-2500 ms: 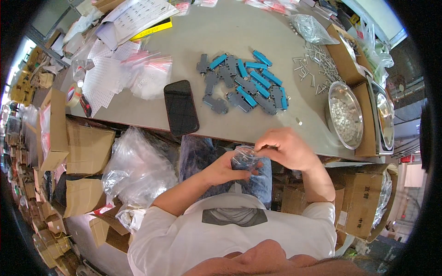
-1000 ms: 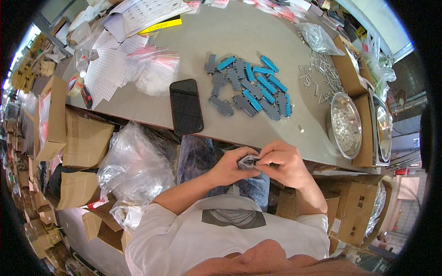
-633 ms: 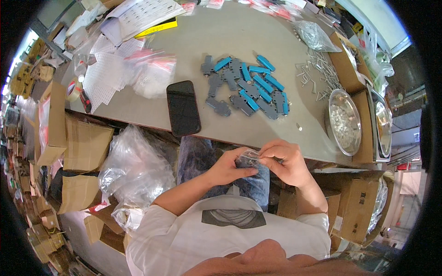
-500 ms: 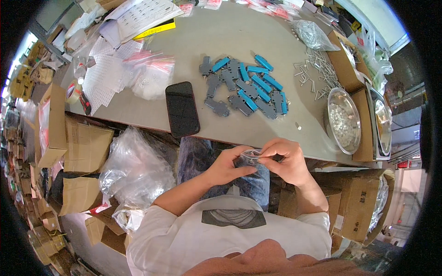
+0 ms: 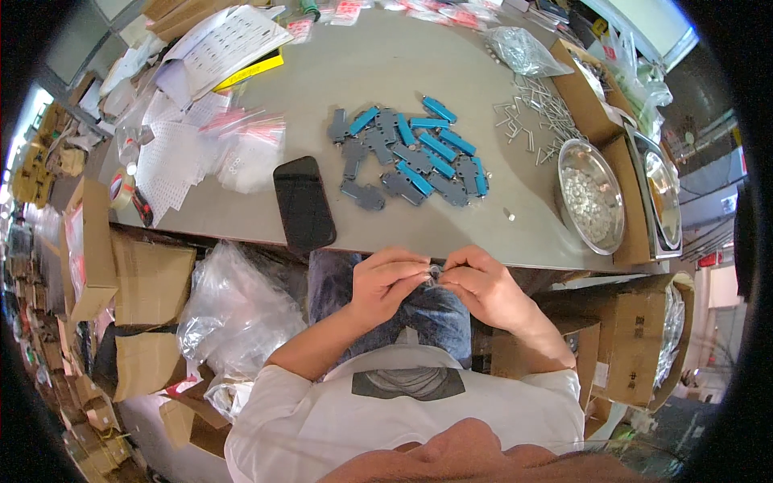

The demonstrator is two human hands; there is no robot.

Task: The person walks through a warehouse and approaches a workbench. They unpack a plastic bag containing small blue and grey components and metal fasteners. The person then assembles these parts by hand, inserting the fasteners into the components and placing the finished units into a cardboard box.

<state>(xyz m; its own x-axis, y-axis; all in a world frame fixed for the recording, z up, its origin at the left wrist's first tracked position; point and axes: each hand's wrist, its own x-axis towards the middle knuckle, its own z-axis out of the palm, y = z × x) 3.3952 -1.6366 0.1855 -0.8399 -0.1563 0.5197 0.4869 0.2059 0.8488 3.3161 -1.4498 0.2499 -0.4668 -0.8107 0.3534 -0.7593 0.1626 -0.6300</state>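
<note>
My left hand [image 5: 384,283] and my right hand [image 5: 481,283] meet above my lap, just off the table's near edge. Both pinch a small clear plastic bag [image 5: 436,274], and only a crumpled bit of it shows between the fingertips. What the bag contains is hidden. Beyond the hands, a loose group of grey and blue plastic blocks [image 5: 437,146] lies on the table. A black phone [image 5: 304,204] rests at the near edge, left of the blocks. One small white piece [image 5: 510,216] sits alone to their right.
A metal bowl [image 5: 587,152] of small white pieces stands at the right, with loose screws [image 5: 527,121] behind it. Clear zip bags [image 5: 256,153], perforated sheets [image 5: 171,165] and papers [image 5: 229,48] cover the left side. Cardboard boxes [image 5: 620,342] flank my legs, with plastic film [image 5: 237,298] at left.
My left hand has closed from a wider hold into a fingertip pinch, and less of the bag shows. Both hands remain close together. The view has shifted slightly.
</note>
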